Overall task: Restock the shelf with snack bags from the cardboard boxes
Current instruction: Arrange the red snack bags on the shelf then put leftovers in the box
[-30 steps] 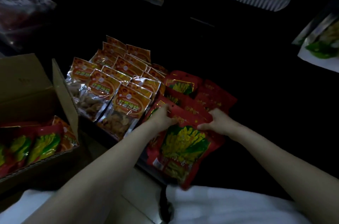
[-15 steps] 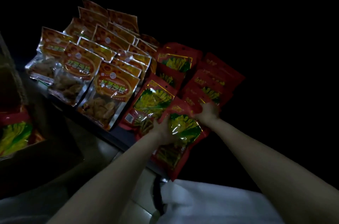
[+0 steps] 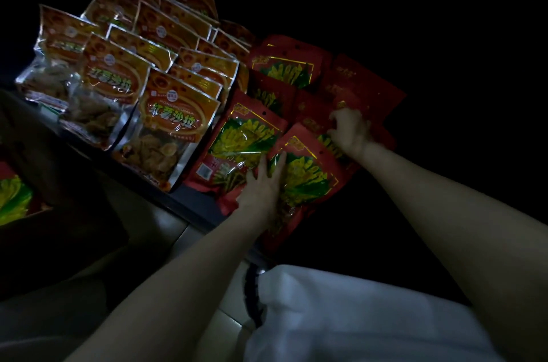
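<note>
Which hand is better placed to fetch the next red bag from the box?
Probably the left hand: the cardboard box with red bags sits at the person's left. The right hand reaches far right, fingers curled on the back red bags.

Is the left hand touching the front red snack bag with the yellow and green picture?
Touching. In the head view the left hand lies with straight fingers flat on the front red snack bag.
</note>
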